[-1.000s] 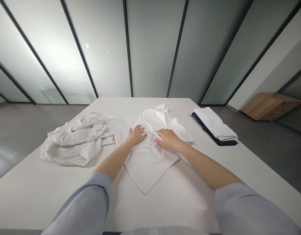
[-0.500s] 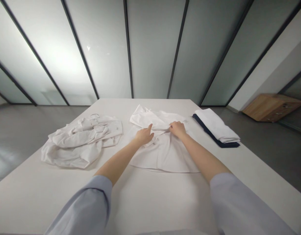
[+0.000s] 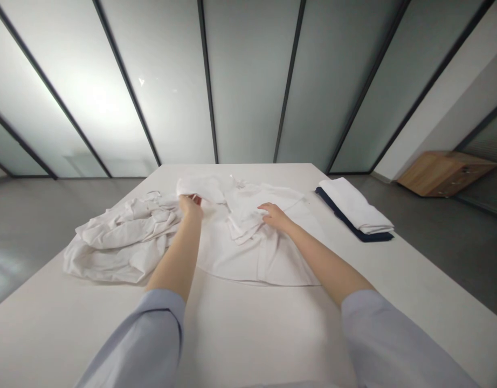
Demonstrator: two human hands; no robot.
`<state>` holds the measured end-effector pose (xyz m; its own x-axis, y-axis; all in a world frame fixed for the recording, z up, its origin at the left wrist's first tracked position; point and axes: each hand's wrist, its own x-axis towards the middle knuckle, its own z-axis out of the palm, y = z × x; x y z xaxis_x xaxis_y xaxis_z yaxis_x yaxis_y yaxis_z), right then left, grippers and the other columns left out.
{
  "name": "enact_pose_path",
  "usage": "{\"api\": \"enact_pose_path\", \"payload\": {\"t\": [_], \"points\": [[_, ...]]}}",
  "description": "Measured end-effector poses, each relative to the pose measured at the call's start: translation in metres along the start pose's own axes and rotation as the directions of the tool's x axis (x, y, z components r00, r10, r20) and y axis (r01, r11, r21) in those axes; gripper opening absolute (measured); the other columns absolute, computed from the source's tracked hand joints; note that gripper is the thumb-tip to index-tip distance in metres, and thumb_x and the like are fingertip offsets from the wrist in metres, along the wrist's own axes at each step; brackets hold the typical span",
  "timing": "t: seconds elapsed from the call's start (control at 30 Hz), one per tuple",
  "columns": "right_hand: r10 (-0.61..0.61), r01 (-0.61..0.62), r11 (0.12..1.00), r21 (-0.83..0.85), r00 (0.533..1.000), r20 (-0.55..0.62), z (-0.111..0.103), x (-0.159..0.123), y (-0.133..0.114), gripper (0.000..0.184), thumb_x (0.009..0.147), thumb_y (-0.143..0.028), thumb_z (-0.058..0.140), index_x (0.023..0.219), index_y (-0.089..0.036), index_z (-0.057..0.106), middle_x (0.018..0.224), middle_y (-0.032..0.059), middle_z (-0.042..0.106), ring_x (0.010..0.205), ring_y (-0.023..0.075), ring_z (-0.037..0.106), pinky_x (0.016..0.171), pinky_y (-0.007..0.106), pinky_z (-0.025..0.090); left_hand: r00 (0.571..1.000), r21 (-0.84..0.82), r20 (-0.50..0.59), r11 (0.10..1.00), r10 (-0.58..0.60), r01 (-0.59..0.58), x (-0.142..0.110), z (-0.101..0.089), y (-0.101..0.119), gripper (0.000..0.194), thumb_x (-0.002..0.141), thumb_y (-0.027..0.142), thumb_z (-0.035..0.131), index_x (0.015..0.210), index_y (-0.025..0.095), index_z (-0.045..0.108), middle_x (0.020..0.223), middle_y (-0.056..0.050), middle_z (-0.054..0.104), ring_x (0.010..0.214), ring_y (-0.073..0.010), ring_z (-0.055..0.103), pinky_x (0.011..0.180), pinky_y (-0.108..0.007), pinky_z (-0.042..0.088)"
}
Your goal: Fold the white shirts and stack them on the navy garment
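Note:
A white shirt (image 3: 240, 264) lies spread on the table in front of me, its curved hem toward me and its upper part rumpled. My left hand (image 3: 191, 206) is closed on the shirt's sleeve (image 3: 202, 187), which reaches out to the left. Over the middle of the shirt, my right hand (image 3: 276, 216) has its fingers apart, close above or lightly touching the fabric. I cannot tell which. Nothing is gripped in it.
A crumpled heap of white cloth (image 3: 123, 237) lies left of the shirt, close to my left forearm. To the right, a folded white garment (image 3: 356, 205) rests on a folded navy one (image 3: 370, 237) near the edge of the white table (image 3: 256, 328). A wooden cabinet (image 3: 442, 172) stands beyond.
My left hand has moved left from the shirt's middle and now holds the sleeve, drawn out to the left. My right hand has let go of the fabric and shifted slightly left.

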<state>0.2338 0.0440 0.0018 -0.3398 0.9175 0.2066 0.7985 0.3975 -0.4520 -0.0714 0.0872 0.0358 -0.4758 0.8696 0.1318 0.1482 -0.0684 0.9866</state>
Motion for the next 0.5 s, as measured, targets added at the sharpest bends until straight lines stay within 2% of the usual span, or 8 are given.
{"api": "enact_pose_path", "payload": {"t": [0.1, 0.17, 0.2, 0.27, 0.33, 0.37, 0.43, 0.5], "points": [[0.050, -0.034, 0.981, -0.193, 0.996, 0.077, 0.008, -0.004, 0.003, 0.045, 0.080, -0.021, 0.057, 0.125, -0.020, 0.063, 0.123, 0.0119, 0.058, 0.110, 0.0232, 0.055, 0.095, 0.030, 0.042, 0.953, 0.103, -0.298, 0.995, 0.044, -0.014, 0.016, -0.025, 0.002, 0.049, 0.097, 0.032, 0.020, 0.143, 0.028, 0.034, 0.137, -0.007, 0.051, 0.113, -0.0175, 0.060, 0.086, -0.030, 0.052], [0.097, -0.077, 0.971, -0.227, 0.992, 0.077, 0.012, -0.005, 0.001, 0.037, 0.085, -0.025, 0.053, 0.119, -0.022, 0.068, 0.115, 0.0106, 0.061, 0.103, 0.0218, 0.058, 0.087, 0.028, 0.044, 0.915, 0.201, -0.360, 0.973, 0.181, -0.113, 0.006, -0.024, -0.002, 0.052, 0.095, 0.026, 0.026, 0.146, 0.022, 0.027, 0.141, -0.010, 0.047, 0.119, -0.0193, 0.055, 0.094, -0.034, 0.048], [0.112, -0.095, 0.972, -0.217, 0.991, 0.067, 0.013, -0.005, 0.000, 0.034, 0.087, -0.026, 0.050, 0.114, -0.022, 0.070, 0.110, 0.0098, 0.062, 0.099, 0.0209, 0.059, 0.083, 0.026, 0.044, 0.914, 0.260, -0.303, 0.946, 0.269, -0.193, -0.003, -0.019, -0.005, 0.052, 0.093, 0.024, 0.030, 0.145, 0.019, 0.030, 0.139, -0.012, 0.049, 0.119, -0.0199, 0.055, 0.096, -0.035, 0.047], [0.125, -0.121, 0.984, -0.134, 0.992, 0.026, 0.013, -0.004, 0.000, 0.029, 0.086, -0.025, 0.049, 0.100, -0.020, 0.074, 0.099, 0.0078, 0.065, 0.092, 0.0193, 0.060, 0.077, 0.025, 0.043, 0.908, 0.384, 0.011, 0.837, 0.418, -0.390, -0.027, -0.004, -0.015, 0.048, 0.090, 0.023, 0.037, 0.136, 0.016, 0.043, 0.125, -0.013, 0.060, 0.114, -0.0210, 0.058, 0.097, -0.036, 0.046], [0.148, -0.145, 0.988, 0.054, 0.987, -0.055, 0.007, -0.001, 0.006, 0.025, 0.082, -0.023, 0.049, 0.081, -0.018, 0.073, 0.082, 0.0051, 0.066, 0.083, 0.0182, 0.059, 0.073, 0.024, 0.043, 0.823, 0.467, 0.401, 0.684, 0.401, -0.561, -0.050, 0.010, -0.025, 0.042, 0.089, 0.024, 0.041, 0.128, 0.017, 0.052, 0.122, -0.012, 0.063, 0.117, -0.0222, 0.056, 0.100, -0.037, 0.043], [0.188, -0.166, 0.969, 0.185, 0.976, -0.109, 0.001, 0.002, 0.013, 0.023, 0.080, -0.023, 0.048, 0.073, -0.017, 0.069, 0.073, 0.0036, 0.064, 0.078, 0.0179, 0.058, 0.070, 0.024, 0.044, 0.773, 0.503, 0.532, 0.605, 0.347, -0.617, -0.060, 0.015, -0.030, 0.042, 0.089, 0.027, 0.043, 0.129, 0.017, 0.052, 0.128, -0.012, 0.060, 0.122, -0.0230, 0.053, 0.103, -0.038, 0.041], [0.346, -0.207, 0.852, 0.481, 0.912, -0.219, -0.016, 0.007, 0.033, 0.020, 0.077, -0.024, 0.047, 0.066, -0.017, 0.062, 0.059, 0.0007, 0.056, 0.067, 0.0175, 0.056, 0.064, 0.026, 0.045, 0.710, 0.572, 0.670, 0.457, 0.219, -0.681, -0.075, 0.021, -0.038, 0.049, 0.090, 0.034, 0.045, 0.136, 0.017, 0.045, 0.143, -0.013, 0.048, 0.133, -0.0245, 0.043, 0.109, -0.040, 0.034], [0.548, -0.172, 0.664, 0.727, 0.774, -0.318, -0.040, 0.010, 0.064, 0.018, 0.077, -0.025, 0.045, 0.072, -0.017, 0.060, 0.059, -0.0002, 0.053, 0.064, 0.0182, 0.055, 0.062, 0.029, 0.048, 0.684, 0.615, 0.720, 0.345, 0.120, -0.709, -0.084, 0.020, -0.041, 0.056, 0.092, 0.041, 0.042, 0.143, 0.017, 0.037, 0.152, -0.013, 0.036, 0.139, -0.0257, 0.034, 0.112, -0.041, 0.029]]}}
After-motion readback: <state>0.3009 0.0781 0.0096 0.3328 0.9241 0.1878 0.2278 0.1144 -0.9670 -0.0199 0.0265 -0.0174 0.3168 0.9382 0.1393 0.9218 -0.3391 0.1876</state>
